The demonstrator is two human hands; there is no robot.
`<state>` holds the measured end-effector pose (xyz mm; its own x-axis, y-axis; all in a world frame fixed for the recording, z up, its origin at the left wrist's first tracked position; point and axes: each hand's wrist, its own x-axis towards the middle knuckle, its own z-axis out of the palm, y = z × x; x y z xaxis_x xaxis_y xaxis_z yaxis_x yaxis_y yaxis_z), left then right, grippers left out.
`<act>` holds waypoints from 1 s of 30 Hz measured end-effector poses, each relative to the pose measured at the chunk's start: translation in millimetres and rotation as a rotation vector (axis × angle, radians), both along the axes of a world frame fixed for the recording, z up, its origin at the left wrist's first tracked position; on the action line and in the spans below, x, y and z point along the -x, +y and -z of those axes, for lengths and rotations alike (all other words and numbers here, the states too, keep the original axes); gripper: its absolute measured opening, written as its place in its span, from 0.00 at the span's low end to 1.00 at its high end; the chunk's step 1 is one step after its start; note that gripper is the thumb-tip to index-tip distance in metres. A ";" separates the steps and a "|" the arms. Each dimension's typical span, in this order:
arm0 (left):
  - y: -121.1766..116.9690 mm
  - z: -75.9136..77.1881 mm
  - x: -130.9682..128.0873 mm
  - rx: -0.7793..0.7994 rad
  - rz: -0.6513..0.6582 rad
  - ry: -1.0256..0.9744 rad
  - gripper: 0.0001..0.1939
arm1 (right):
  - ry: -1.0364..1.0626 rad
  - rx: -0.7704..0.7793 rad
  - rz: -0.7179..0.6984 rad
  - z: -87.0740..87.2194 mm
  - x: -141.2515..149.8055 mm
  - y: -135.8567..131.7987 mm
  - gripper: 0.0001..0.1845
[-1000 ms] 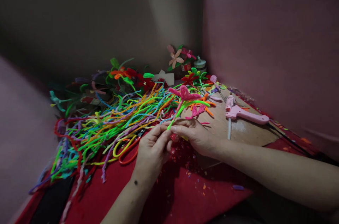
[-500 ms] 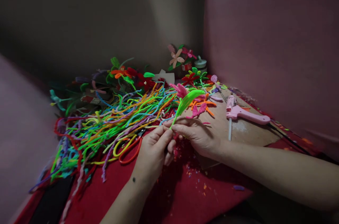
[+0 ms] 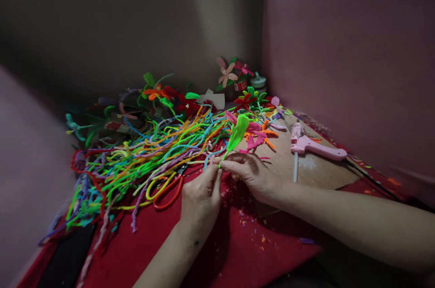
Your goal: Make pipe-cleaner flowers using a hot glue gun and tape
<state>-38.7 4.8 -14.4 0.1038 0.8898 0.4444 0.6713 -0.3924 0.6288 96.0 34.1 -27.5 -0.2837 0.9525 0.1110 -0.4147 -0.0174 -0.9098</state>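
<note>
A bright green pipe-cleaner leaf (image 3: 238, 133) stands upright above my two hands, its thin stem pinched between them. My left hand (image 3: 202, 188) is closed on the lower stem with thumb and fingertips. Just to its right, my right hand (image 3: 253, 172) grips the same stem higher up, fingers bent around it. Behind the leaf shows a pink pipe-cleaner flower (image 3: 253, 130), partly covered by it; whether the two are joined I cannot tell. Scissors with red and yellow handles (image 3: 168, 192) lie left of my left hand.
A heap of loose pipe cleaners (image 3: 152, 156) spreads over the left of the red cloth (image 3: 238, 256). On the brown board (image 3: 326, 170) rests a pink glue gun (image 3: 312, 145) with its cord trailing right. Finished flowers (image 3: 186, 104) and a lidded jar (image 3: 258, 81) stand by the wall.
The green leaf has turned from leaning right to more upright, its broad side showing. My left hand has rolled over, its back now up, while my right hand stays nearly in place.
</note>
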 end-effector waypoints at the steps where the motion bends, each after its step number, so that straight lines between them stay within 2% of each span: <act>1: -0.8 -2.5 -0.8 0.070 -0.002 -0.076 0.07 | 0.023 0.006 -0.010 -0.3 -0.1 -0.2 0.07; 5: -2.2 -12.0 -3.4 0.325 0.031 -0.459 0.08 | 0.126 0.001 -0.088 -0.5 0.1 -0.6 0.06; 7: -2.4 -15.4 -4.5 0.413 0.027 -0.567 0.09 | 0.169 0.005 -0.139 -0.8 0.0 -0.4 0.07; 12: -2.2 -17.4 -4.7 0.557 0.047 -0.654 0.12 | 0.132 -0.027 -0.201 -1.5 -2.8 1.4 0.07; 16: -1.7 -16.8 -2.9 0.614 0.096 -0.707 0.14 | 0.049 -0.065 -0.161 0.0 -4.2 3.8 0.06; 21: -0.5 -19.1 -3.3 0.732 0.140 -0.865 0.11 | 0.106 0.007 -0.186 1.3 -3.0 5.4 0.09; 24: 0.9 -19.8 -1.7 0.775 0.208 -0.925 0.10 | 0.093 0.022 -0.196 1.2 -3.4 5.1 0.10; 27: 1.6 -20.0 0.5 0.822 0.292 -0.937 0.10 | 0.084 0.015 -0.197 2.2 -3.5 4.9 0.11; 30: 0.4 -20.5 -0.8 0.772 0.245 -0.852 0.11 | 0.132 0.016 -0.160 4.0 -2.2 4.5 0.11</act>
